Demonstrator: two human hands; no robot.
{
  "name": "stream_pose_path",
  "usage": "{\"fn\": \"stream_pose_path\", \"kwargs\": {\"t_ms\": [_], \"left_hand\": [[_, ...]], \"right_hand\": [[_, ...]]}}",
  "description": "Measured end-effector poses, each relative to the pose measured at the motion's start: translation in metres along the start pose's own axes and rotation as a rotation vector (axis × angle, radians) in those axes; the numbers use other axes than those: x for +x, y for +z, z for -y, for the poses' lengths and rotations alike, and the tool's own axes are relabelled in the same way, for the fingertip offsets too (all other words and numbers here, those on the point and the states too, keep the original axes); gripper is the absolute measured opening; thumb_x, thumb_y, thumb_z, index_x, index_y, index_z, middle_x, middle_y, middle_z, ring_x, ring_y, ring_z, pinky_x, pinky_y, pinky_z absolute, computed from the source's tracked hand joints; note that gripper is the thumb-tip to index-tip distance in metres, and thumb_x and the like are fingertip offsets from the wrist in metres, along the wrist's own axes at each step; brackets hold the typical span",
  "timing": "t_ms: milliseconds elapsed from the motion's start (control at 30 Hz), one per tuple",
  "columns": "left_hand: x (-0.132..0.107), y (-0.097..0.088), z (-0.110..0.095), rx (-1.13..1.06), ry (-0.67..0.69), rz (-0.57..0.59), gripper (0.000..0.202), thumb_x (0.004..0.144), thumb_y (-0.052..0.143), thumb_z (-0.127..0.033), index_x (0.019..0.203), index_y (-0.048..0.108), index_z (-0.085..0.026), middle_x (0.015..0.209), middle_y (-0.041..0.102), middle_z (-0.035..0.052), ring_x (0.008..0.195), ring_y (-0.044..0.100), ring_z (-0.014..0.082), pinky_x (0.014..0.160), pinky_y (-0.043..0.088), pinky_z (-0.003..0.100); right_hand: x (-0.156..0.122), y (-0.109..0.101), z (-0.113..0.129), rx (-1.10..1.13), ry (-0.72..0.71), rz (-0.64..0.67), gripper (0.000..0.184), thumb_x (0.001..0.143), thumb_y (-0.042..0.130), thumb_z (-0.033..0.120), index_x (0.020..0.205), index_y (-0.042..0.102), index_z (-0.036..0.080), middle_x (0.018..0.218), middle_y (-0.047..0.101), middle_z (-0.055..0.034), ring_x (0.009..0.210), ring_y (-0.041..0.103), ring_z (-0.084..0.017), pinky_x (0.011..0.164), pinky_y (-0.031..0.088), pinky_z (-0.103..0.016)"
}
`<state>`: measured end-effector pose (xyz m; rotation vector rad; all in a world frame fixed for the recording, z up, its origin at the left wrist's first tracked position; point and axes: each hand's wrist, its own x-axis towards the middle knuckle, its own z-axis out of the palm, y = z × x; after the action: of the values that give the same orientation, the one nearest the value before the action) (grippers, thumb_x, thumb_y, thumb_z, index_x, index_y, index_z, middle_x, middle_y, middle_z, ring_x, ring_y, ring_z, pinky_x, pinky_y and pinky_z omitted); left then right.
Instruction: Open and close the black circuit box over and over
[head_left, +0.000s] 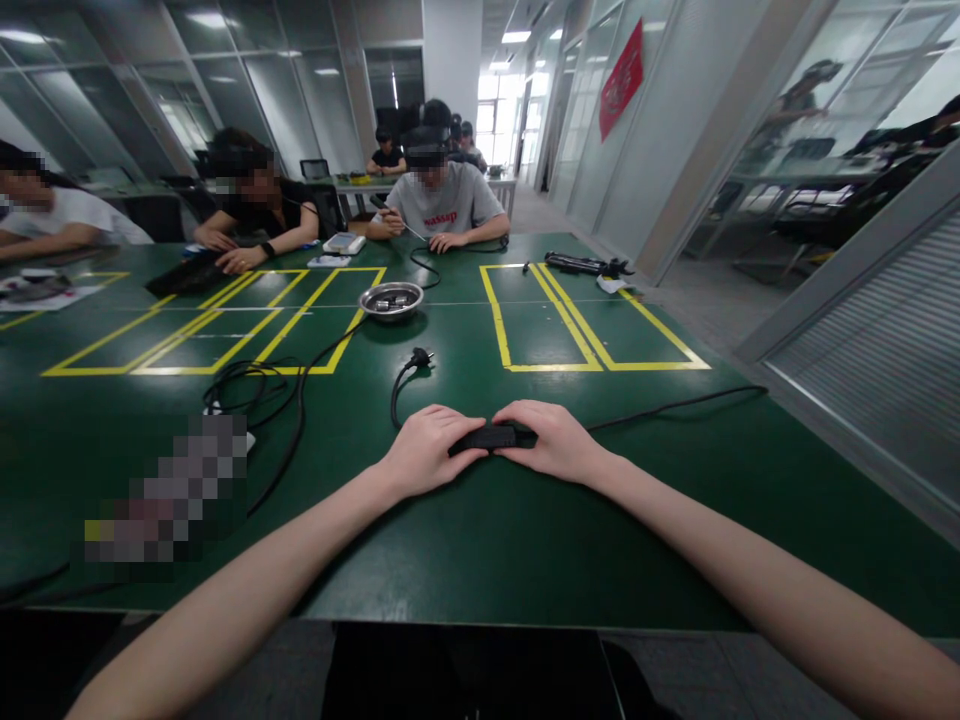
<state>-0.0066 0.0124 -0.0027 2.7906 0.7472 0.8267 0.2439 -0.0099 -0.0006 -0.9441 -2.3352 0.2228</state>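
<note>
Near the middle of the green table (480, 540), my left hand (431, 447) is closed on the left end of a black oblong block that looks like a power adapter (491, 438). My right hand (551, 440) pinches the block's right end, thumb and fingers bent round it; what exactly lies under those fingertips is partly hidden. A short black cord with a plug (420, 358) curves out beyond my left hand, its prongs pointing right. From behind my right hand a thin black cable (675, 405) runs off to the right.
A metal bowl (391, 301) with small metal parts stands past the plug. Coiled black cable (251, 390) and a blurred-out object (172, 490) lie at left. A folded black tripod (589, 264) lies far right. Across the table a person (446, 200) holds a tool; others sit left.
</note>
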Motion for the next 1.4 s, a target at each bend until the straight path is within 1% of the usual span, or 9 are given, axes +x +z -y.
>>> {"fn": "stream_pose_path", "kwargs": {"t_ms": [100,200,467,567,767,967,1133,1333,1400], "left_hand": [[0.0,0.001,0.002,-0.001,-0.062,0.039,0.039,0.095,0.07,-0.041,0.129,0.067,-0.02,0.112,0.079,0.0104,0.1,0.075,0.0257,0.095,0.057,0.041],[0.0,0.0,0.003,0.01,-0.072,0.063,0.032,0.095,0.071,-0.038,0.123,0.07,-0.021,0.109,0.079,0.0089,0.097,0.075,0.0249,0.096,0.055,0.041],[0.0,0.0,0.003,-0.025,-0.112,0.042,0.04,0.091,0.075,-0.041,0.125,0.071,-0.022,0.11,0.077,0.0089,0.1,0.072,0.0259,0.091,0.055,0.04],[-0.001,-0.001,0.001,-0.003,-0.113,0.055,0.034,0.094,0.071,-0.04,0.123,0.073,-0.022,0.102,0.076,0.0077,0.094,0.07,0.0241,0.09,0.053,0.039],[0.001,-0.004,-0.003,0.009,-0.085,0.071,0.028,0.095,0.069,-0.039,0.117,0.076,-0.023,0.093,0.074,0.0064,0.089,0.068,0.0227,0.091,0.052,0.039],[0.001,-0.003,-0.003,0.026,-0.071,0.064,0.037,0.096,0.067,-0.046,0.125,0.072,-0.022,0.101,0.074,0.0083,0.092,0.068,0.0238,0.089,0.053,0.038],[0.001,0.0,-0.004,0.075,-0.048,0.066,0.032,0.099,0.062,-0.045,0.114,0.076,-0.021,0.093,0.074,0.0089,0.089,0.068,0.0241,0.087,0.052,0.04],[0.001,0.003,-0.009,0.129,-0.038,0.071,0.053,0.093,0.07,-0.052,0.131,0.064,-0.015,0.109,0.076,0.013,0.098,0.069,0.0285,0.085,0.053,0.041],[0.002,0.003,-0.011,0.185,-0.014,0.092,0.051,0.097,0.065,-0.051,0.13,0.063,-0.013,0.107,0.076,0.0138,0.095,0.07,0.0284,0.084,0.053,0.041]], "right_hand": [[0.0,-0.001,-0.001,-0.021,0.019,0.003,0.014,0.09,0.073,0.029,0.1,0.068,0.021,0.093,0.074,-0.0074,0.086,0.071,-0.024,0.077,0.055,-0.036],[0.0,-0.002,0.001,-0.017,0.007,0.02,0.017,0.09,0.074,0.028,0.103,0.067,0.021,0.097,0.074,-0.0076,0.088,0.071,-0.024,0.078,0.055,-0.035],[0.002,-0.002,0.002,-0.082,-0.047,0.058,0.012,0.094,0.067,0.028,0.102,0.066,0.019,0.093,0.072,-0.0087,0.084,0.067,-0.023,0.074,0.051,-0.033],[0.003,-0.002,0.003,-0.08,-0.065,0.053,0.011,0.096,0.064,0.029,0.101,0.066,0.019,0.091,0.071,-0.0085,0.082,0.067,-0.023,0.073,0.051,-0.033],[0.003,-0.003,0.004,-0.075,-0.041,0.115,0.02,0.096,0.066,0.033,0.11,0.069,0.02,0.096,0.075,-0.0094,0.086,0.07,-0.024,0.076,0.053,-0.035],[0.003,-0.003,0.003,-0.162,-0.109,0.119,0.024,0.1,0.061,0.034,0.113,0.072,0.016,0.093,0.077,-0.0117,0.082,0.07,-0.024,0.074,0.053,-0.035],[0.003,-0.004,0.004,-0.182,-0.127,0.127,0.03,0.099,0.064,0.039,0.118,0.07,0.018,0.099,0.079,-0.0118,0.086,0.073,-0.026,0.076,0.055,-0.036],[-0.001,-0.004,0.003,-0.322,-0.237,0.127,0.026,0.102,0.055,0.033,0.115,0.07,0.015,0.102,0.079,-0.0139,0.083,0.073,-0.024,0.073,0.055,-0.036],[-0.001,-0.004,0.003,-0.349,-0.251,0.117,0.026,0.101,0.056,0.031,0.117,0.069,0.015,0.108,0.078,-0.0152,0.087,0.073,-0.025,0.075,0.055,-0.036]]}}
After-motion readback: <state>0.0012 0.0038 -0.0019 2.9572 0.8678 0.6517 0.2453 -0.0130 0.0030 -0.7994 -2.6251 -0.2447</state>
